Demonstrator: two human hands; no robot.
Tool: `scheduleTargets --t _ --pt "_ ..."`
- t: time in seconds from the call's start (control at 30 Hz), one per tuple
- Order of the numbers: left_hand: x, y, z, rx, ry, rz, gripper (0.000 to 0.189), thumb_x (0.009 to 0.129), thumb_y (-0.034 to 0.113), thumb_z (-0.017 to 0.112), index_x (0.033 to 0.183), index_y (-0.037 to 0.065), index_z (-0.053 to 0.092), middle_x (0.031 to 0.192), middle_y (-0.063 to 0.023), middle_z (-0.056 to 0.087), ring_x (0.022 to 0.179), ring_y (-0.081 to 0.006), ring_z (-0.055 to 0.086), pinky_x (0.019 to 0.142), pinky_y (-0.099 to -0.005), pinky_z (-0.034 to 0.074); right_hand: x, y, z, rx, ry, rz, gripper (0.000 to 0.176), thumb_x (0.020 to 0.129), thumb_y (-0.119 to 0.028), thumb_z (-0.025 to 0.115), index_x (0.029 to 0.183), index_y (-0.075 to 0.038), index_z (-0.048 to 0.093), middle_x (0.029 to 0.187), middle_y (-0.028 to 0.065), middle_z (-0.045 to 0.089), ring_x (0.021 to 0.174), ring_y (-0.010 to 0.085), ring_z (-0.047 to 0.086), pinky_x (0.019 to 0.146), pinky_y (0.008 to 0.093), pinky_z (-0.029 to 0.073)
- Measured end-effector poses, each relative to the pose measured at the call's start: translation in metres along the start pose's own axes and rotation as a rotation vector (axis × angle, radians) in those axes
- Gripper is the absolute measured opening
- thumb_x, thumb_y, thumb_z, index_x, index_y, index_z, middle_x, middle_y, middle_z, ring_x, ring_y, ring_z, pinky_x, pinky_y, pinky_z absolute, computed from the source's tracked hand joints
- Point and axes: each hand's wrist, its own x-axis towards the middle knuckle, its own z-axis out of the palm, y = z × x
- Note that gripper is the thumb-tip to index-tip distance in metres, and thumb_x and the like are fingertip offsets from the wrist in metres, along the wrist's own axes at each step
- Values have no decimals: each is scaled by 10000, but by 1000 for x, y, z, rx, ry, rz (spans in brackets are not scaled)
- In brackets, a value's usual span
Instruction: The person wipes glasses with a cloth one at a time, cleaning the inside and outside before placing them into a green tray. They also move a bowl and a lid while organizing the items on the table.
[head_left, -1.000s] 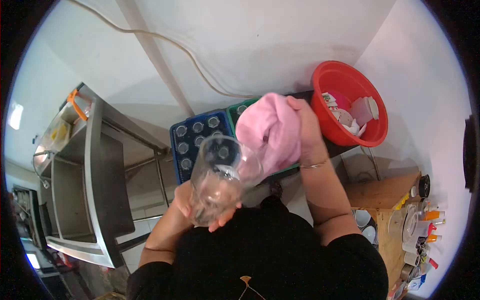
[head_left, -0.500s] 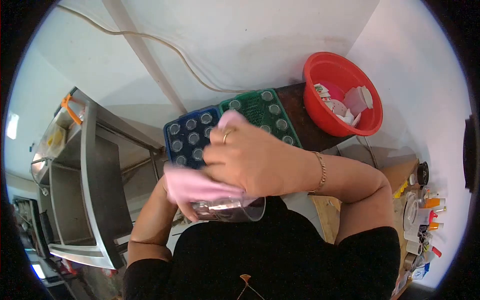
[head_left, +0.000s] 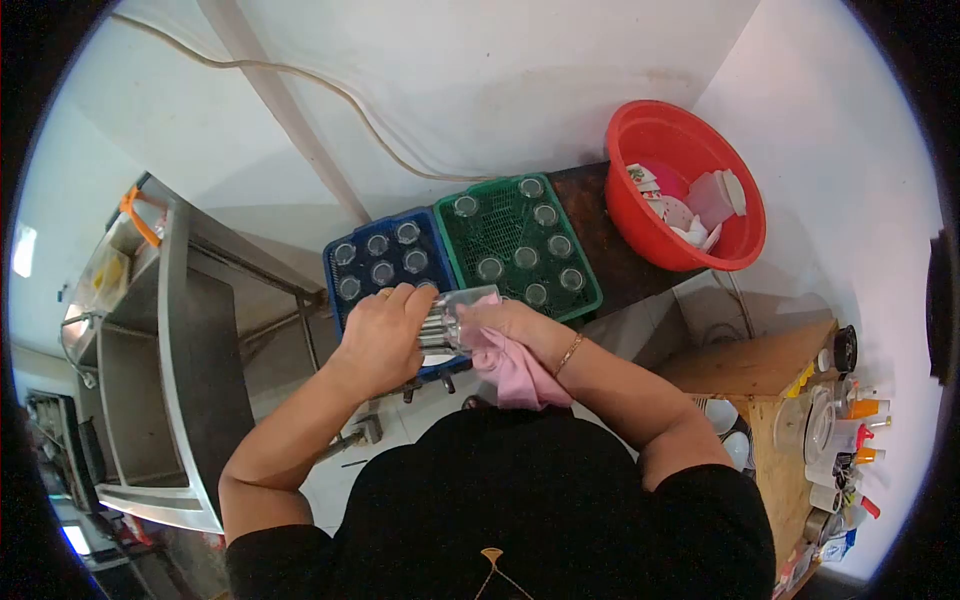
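A clear drinking glass (head_left: 438,328) lies sideways in front of my chest, its ribbed base end to the left. My left hand (head_left: 383,338) is wrapped around that end. At the mouth of the glass, my right hand (head_left: 512,328) grips a pink cloth (head_left: 518,372), and its fingers appear to reach inside with part of the fabric. The rest of the cloth hangs down below the wrist. Beyond the hands, several upturned glasses stand in a blue crate (head_left: 362,268) and a green crate (head_left: 500,232).
On the dark bench (head_left: 585,215) right of the crates stands a red basin (head_left: 740,240) holding white dishes and a jug. To the left is a metal cabinet (head_left: 180,370). Bottles and jars crowd a wooden counter (head_left: 775,460) at the right.
Both hands have moved forward, away from my chest, and turned the glass. The cloth has shifted from the left side of the hands to the right, at the glass's mouth.
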Motion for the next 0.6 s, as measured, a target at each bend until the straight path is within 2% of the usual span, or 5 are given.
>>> scheduleTargets --t 0.17,0.23,0.3,0.4,0.6 --pt "8 -26 21 105 320 -82 419 607 25 634 1009 22 518 838 -129 566 736 -302 581 660 -389 471 -63 -55 28 -398 304 -20 446 811 -470 662 921 -38 661 852 49 637 672 112 570 597 275 488" --pt "3 -39 16 -423 105 -589 435 635 89 716 1008 -3 511 828 -115 596 714 -240 597 663 -347 477 -93 -76 40 -368 299 -379 444 853 -430 617 1020 -19 611 817 56 628 669 125 580 575 263 484" --pt "-3 -52 34 -863 101 -622 520 647 174 780 1037 -29 503 832 -95 609 727 -179 594 659 -306 472 -124 -95 52 -158 386 -273 567 895 -530 479 1160 -33 538 933 77 611 802 158 591 687 279 499" --pt "-3 -25 33 -1624 6 -669 613 632 143 798 1129 -30 484 851 -70 585 736 -145 564 644 -277 457 -133 -101 49 -426 497 -602 469 906 -461 457 1071 -33 549 894 72 611 739 141 568 654 281 474" --pt "-3 -2 12 -1075 90 -301 664 588 65 790 1170 0 477 920 -60 581 838 -139 550 774 -289 454 -167 -130 77 -1474 568 -435 333 796 -315 590 951 -21 571 818 138 594 782 296 585 700 371 457"
